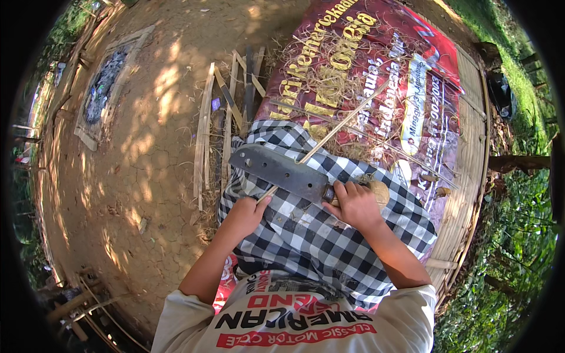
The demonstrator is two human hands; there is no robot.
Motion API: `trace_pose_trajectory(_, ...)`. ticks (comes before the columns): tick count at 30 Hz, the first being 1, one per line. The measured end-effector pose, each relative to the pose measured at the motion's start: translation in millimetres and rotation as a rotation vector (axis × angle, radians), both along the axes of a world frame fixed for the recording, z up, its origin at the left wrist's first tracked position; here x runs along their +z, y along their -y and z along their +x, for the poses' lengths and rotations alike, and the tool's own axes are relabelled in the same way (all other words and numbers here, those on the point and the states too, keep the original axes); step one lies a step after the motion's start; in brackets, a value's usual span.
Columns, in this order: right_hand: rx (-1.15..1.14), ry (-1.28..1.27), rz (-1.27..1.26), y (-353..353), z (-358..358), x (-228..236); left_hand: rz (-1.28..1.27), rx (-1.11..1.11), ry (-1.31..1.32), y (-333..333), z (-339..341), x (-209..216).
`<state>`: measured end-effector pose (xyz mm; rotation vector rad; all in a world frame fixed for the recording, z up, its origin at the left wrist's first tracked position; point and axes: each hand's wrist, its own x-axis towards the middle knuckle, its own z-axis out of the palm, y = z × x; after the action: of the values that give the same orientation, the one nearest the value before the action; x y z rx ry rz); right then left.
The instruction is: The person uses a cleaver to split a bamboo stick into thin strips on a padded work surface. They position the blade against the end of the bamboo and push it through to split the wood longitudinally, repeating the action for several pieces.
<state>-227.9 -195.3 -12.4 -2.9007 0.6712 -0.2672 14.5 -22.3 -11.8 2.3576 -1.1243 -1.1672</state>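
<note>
My right hand (pixel 357 204) is wrapped round the handle of a big knife (pixel 276 175), a broad dark blade with a row of holes. A pale wooden butt end (pixel 380 192) shows past that hand. The blade points left, lying across a thin bamboo strip (pixel 338 130). My left hand (pixel 245 215) is closed on the strip's near end, just below the blade. From there the strip runs under the knife and slants up to the far right. Both hands are over a black-and-white checked cloth (pixel 306 235) spread on my lap.
Beyond the cloth, a dark red banner (pixel 329 35) covers a bamboo platform (pixel 456 217) and carries many curled shavings (pixel 335 79). Bamboo slats (pixel 204 135) lie left of it on the dirt ground (pixel 135 188). A framed ash pit (pixel 109 82) is at the far left, greenery at the right.
</note>
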Motion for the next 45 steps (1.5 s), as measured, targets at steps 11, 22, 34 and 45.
trace_pose_trajectory(11, -0.648, -0.029, 0.100, 76.4, -69.2, 22.4, -0.029, -0.002, 0.150, 3.7, -8.5, 2.8)
trace_pose_trajectory(22, -0.083, 0.095, 0.245, -20.6, 32.5, 4.7, -0.087, 0.003, 0.226, -2.3, -13.7, -8.1)
trace_pose_trajectory(34, -0.002, 0.056, 0.017, 19.8, 12.8, -15.5, -0.126, -0.014, 0.149, 0.5, -9.2, -0.3)
trace_pose_trajectory(45, -0.318, -0.020, -0.075, 83.2, -40.7, -12.9, -0.018, 0.029, 0.053, -2.7, 0.1, -2.9)
